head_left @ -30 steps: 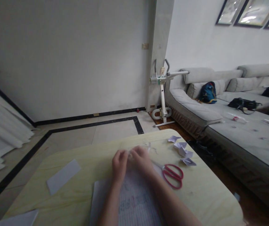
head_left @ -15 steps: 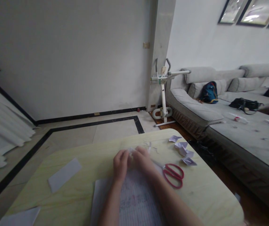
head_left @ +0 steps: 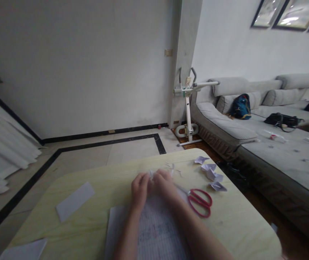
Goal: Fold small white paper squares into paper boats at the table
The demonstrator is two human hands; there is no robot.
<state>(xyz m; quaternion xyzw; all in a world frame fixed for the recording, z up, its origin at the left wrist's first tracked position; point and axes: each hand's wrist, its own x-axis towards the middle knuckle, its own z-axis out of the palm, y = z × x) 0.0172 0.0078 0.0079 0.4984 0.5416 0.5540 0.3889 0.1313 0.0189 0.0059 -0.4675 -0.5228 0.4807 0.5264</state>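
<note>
My left hand [head_left: 140,188] and my right hand [head_left: 163,183] meet over the table, fingers closed on a small piece of white paper [head_left: 151,174] that shows only at its top edge. Most of that paper is hidden by my fingers. Beneath my forearms lies a lined, written-on notebook [head_left: 157,231]. Red-handled scissors [head_left: 201,203] rest to the right of my right hand, their blades partly covered by it. Thin paper scraps [head_left: 173,168] lie just beyond that hand. Several folded paper pieces [head_left: 213,175] sit near the table's right edge.
On the left of the pale wooden table [head_left: 89,231] lie a white paper strip [head_left: 75,200] and another white sheet [head_left: 24,250]. Beyond the table stand a white exercise machine [head_left: 188,112] and a grey sofa [head_left: 232,133] with a blue backpack [head_left: 241,107] and a black bag [head_left: 282,120].
Both hands stay together on the paper, with barely any finger movement. The whole view has shifted very slightly.
</note>
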